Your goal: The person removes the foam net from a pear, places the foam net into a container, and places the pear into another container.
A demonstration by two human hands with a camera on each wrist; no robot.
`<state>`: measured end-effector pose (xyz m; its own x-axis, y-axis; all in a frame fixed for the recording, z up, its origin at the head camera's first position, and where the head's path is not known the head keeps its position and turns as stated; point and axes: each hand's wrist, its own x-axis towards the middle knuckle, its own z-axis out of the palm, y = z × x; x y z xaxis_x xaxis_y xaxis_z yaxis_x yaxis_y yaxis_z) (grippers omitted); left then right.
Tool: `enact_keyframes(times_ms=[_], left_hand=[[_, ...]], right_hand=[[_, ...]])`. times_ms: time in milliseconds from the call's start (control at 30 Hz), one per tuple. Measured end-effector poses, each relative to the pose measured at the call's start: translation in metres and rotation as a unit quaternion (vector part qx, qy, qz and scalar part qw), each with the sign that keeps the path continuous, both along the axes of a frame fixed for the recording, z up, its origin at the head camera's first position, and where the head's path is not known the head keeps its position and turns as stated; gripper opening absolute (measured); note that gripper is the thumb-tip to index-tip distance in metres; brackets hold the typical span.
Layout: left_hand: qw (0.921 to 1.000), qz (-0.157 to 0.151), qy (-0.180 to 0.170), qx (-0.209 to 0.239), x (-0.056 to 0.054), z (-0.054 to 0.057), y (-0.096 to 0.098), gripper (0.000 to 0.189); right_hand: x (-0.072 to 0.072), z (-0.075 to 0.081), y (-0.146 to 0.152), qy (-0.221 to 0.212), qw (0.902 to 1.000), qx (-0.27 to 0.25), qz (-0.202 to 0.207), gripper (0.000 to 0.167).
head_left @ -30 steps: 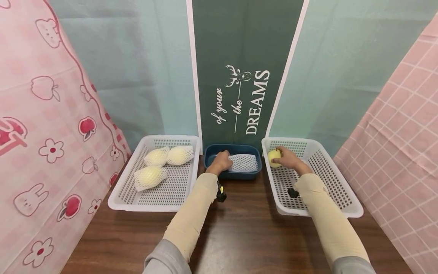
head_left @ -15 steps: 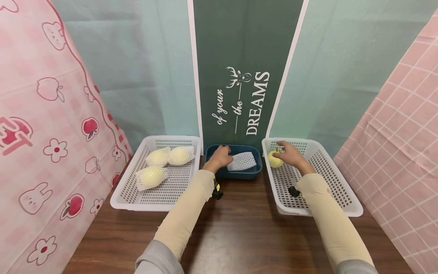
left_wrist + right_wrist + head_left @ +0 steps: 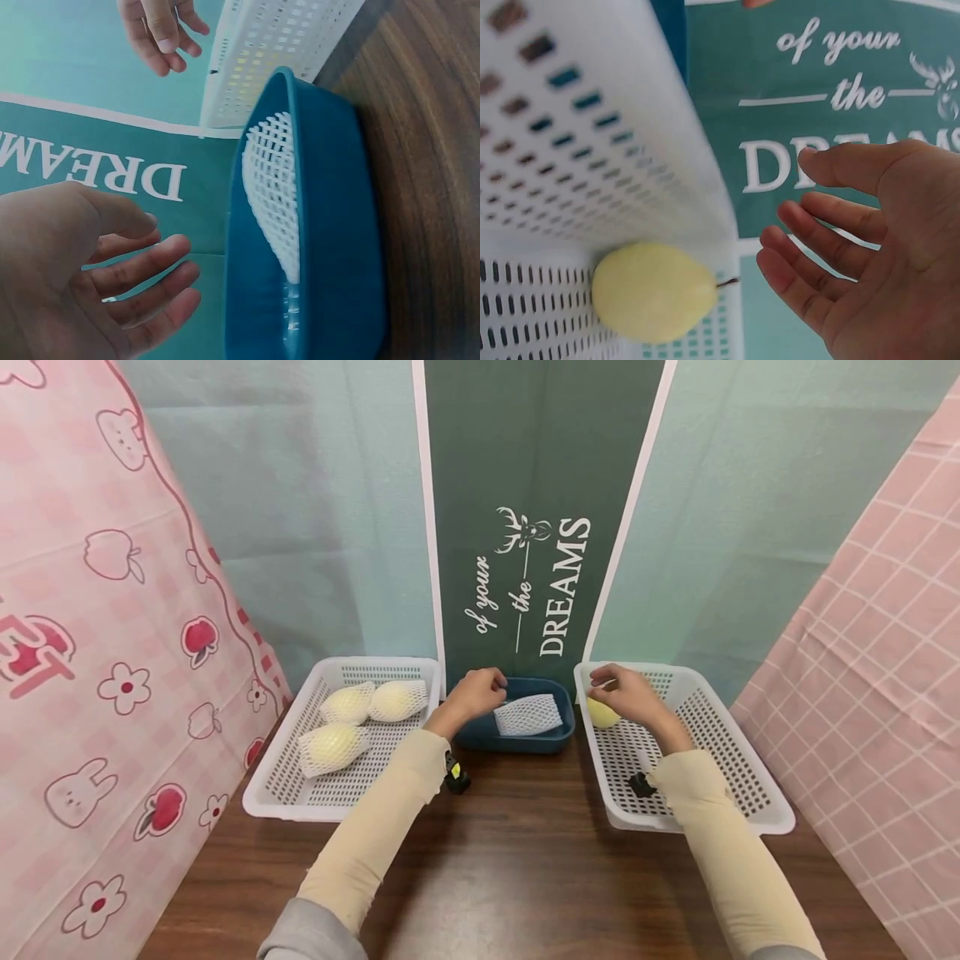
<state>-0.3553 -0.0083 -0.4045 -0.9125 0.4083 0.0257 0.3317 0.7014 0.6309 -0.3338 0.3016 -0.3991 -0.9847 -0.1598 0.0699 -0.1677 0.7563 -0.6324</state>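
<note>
My left hand [image 3: 478, 692] hovers over the left end of a blue bin [image 3: 517, 743], fingers loosely bent and holding nothing. Inside that bin lies a white foam net sleeve [image 3: 529, 716], also seen in the left wrist view as a mesh tube [image 3: 271, 176]. Above the right white basket [image 3: 750, 760] is my right hand [image 3: 628, 693], relaxed and apart from the pear below it. This yellow pear [image 3: 656, 292], with a dark stem, rests bare in the basket's far left corner; in the head view the hand partly hides it.
On the left stands another white basket [image 3: 322, 814] holding three pears in foam nets [image 3: 333, 748]. All three containers sit along the back of a brown wooden table [image 3: 517, 852]. Behind them hangs a green cloth [image 3: 517, 460], with pink cloths at both sides.
My right hand has let go of the pear and lifted off it. My left hand has moved away from the foam net sleeve, up and to the left.
</note>
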Motion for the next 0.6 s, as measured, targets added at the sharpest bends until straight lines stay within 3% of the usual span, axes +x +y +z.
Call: enact_keyframes(times_ms=[333,600], left_hand=[[0.9980,-0.004,0.063,0.001,0.012,0.015,-0.014,0.029],[0.9948,-0.012,0.101,-0.009,0.026,0.026,-0.019,0.028]], right_hand=[[0.019,0.013,-0.027,0.039,0.9986,-0.011,0.034,0.044],[0.036,0.019,-0.045,0.044,0.9973,-0.028,0.053,0.038]])
